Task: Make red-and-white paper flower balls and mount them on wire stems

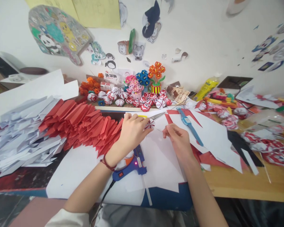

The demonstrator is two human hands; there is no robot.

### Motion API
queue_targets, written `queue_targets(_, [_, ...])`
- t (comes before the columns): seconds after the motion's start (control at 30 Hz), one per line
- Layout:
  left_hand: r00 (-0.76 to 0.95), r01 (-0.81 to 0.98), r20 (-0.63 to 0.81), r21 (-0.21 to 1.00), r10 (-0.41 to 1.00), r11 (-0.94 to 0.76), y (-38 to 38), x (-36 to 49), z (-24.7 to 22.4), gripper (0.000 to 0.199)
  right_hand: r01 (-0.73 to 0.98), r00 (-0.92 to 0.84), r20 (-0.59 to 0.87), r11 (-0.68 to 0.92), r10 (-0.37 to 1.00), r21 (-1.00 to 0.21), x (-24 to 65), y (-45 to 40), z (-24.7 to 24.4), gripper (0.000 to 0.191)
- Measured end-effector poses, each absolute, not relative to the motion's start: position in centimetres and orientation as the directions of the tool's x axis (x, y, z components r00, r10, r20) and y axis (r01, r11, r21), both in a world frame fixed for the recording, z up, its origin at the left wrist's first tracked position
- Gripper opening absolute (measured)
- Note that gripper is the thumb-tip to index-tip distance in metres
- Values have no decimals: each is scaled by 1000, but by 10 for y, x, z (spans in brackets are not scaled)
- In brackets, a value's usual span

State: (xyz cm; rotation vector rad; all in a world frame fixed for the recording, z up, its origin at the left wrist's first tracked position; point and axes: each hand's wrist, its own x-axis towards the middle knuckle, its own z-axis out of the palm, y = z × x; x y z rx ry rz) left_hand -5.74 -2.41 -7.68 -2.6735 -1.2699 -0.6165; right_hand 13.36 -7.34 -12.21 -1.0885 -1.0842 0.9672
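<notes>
My left hand (133, 129) is closed around a small red-and-white paper flower (150, 124), which shows at its fingertips. To the right of it, my right hand (177, 136) has its fingers pinched together; a faint thin line runs from them towards the flower, but what they hold is too small to make out. Scissors (158, 115) with a yellow handle lie just behind the flower. Below my left wrist a blue hot glue gun (132, 167) rests on white paper (161, 154), its small light lit and its middle partly hidden by my arm.
Folded red paper pieces (80, 121) and white ones (23, 132) are heaped at left. Finished paper flowers (145, 102) line the back, near a striped flower pot (155, 88). At right lie a blue watch (190, 126), more paper flowers (267, 145) and a yellow bottle (207, 88).
</notes>
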Motion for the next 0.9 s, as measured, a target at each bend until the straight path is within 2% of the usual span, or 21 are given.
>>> queue_targets(0.17, [565,767,400,68,722,-638,-24,-57,-76,28,-77,200,215,234,956,-969,134,-75,-120,24])
queue_targets(0.33, [569,766,395,63,721,-640,-23,-57,-76,29,-5,186,311,318,932,-948,131,-79,-114,8])
queue_targets(0.47, [569,767,396,60,721,-639,-24,-56,-76,29,110,215,431,416,877,-903,127,-82,-110,9])
queue_targets(0.63, [570,767,400,54,717,-640,-24,-55,-77,29,284,261,536,467,803,-838,125,-84,-110,10])
queue_targets(0.77, [567,770,405,47,717,-636,-24,-55,-78,28,446,207,657,528,725,-723,125,-87,-113,11])
queue_targets(0.9, [565,772,411,44,715,-634,-24,-55,-78,29,525,150,703,546,696,-653,126,-89,-114,13])
